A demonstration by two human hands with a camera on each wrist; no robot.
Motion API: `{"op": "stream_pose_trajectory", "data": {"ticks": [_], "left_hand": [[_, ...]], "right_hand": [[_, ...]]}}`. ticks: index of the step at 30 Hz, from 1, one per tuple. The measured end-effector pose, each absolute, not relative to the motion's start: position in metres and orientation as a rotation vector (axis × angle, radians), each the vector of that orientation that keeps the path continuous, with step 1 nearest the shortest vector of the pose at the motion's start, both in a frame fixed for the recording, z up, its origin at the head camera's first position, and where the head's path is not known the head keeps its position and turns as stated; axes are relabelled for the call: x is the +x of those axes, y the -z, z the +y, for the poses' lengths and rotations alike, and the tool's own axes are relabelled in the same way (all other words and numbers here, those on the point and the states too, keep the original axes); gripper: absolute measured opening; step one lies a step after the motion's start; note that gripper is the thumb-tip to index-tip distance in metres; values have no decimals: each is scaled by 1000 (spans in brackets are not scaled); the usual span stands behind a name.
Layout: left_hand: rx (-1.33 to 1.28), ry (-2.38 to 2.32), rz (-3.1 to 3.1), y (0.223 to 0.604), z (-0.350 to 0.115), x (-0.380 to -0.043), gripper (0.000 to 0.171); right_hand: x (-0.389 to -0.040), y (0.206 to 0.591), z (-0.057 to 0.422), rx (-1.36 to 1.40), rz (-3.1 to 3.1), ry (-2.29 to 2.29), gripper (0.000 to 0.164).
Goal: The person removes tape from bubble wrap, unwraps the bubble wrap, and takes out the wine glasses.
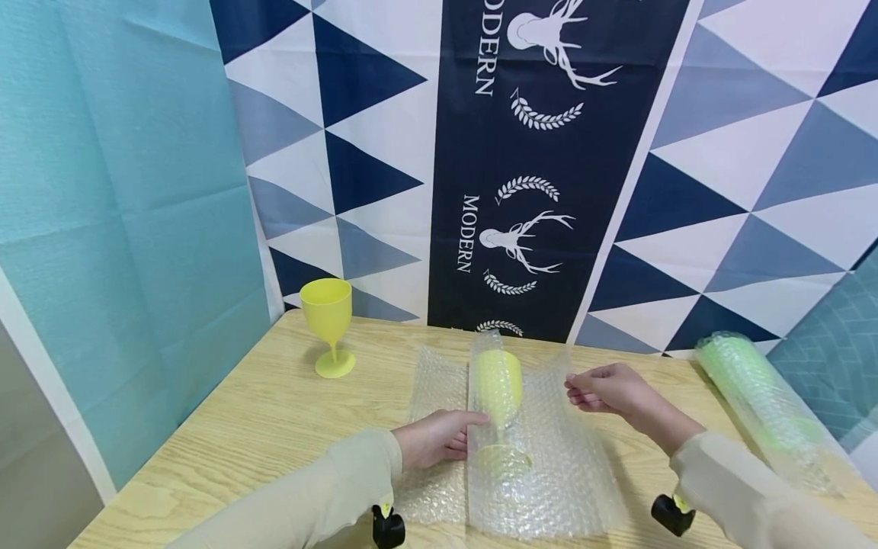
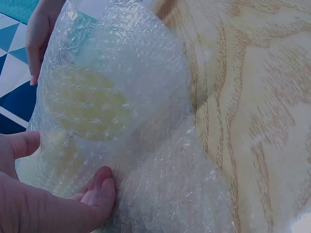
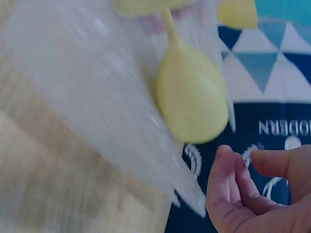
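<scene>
A yellow goblet [image 1: 507, 381] lies on a sheet of bubble wrap [image 1: 569, 473], its base toward me and one side of the sheet folded over it. At that fold my left hand [image 1: 435, 438] grips the bubble wrap, thumb on top and fingers curled at the side. The left wrist view shows the goblet [image 2: 92, 107] blurred through the wrap. My right hand [image 1: 607, 389] is by the sheet's right edge, fingers loosely bent. In the right wrist view nothing shows between the thumb and fingertips of this hand [image 3: 252, 189], and the goblet's bowl [image 3: 192, 97] is just beyond them.
A second yellow goblet [image 1: 327, 320] stands upright at the table's back left. At the right edge lies a long bundle in bubble wrap [image 1: 761, 404], greenish inside. Patterned cloth [image 1: 370, 152] hangs behind the wooden table [image 1: 274, 427], with a teal curtain [image 1: 137, 191] on the left.
</scene>
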State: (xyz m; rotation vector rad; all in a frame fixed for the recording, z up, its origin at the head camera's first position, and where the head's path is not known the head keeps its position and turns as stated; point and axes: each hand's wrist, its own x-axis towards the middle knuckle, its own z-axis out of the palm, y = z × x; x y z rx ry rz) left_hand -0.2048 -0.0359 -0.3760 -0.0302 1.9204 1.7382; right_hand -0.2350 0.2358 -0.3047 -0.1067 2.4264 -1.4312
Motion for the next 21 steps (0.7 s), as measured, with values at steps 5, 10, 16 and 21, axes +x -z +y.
{"op": "stream_pose_trajectory", "data": {"ticks": [5, 10, 16, 21], "left_hand": [[-34, -1740, 1924, 375, -36, -204, 48], [-28, -1736, 1927, 376, -35, -205, 45], [-20, -1741, 1910, 374, -37, -205, 45], [-17, -1733, 1910, 373, -37, -205, 48]], "right_hand": [[-210, 317, 216, -265, 2562, 1311, 31], [-181, 335, 204, -623, 2734, 1109, 19], [-160, 350, 204, -867, 2784, 884, 22], [-152, 356, 210, -929, 2865, 672, 27]]}}
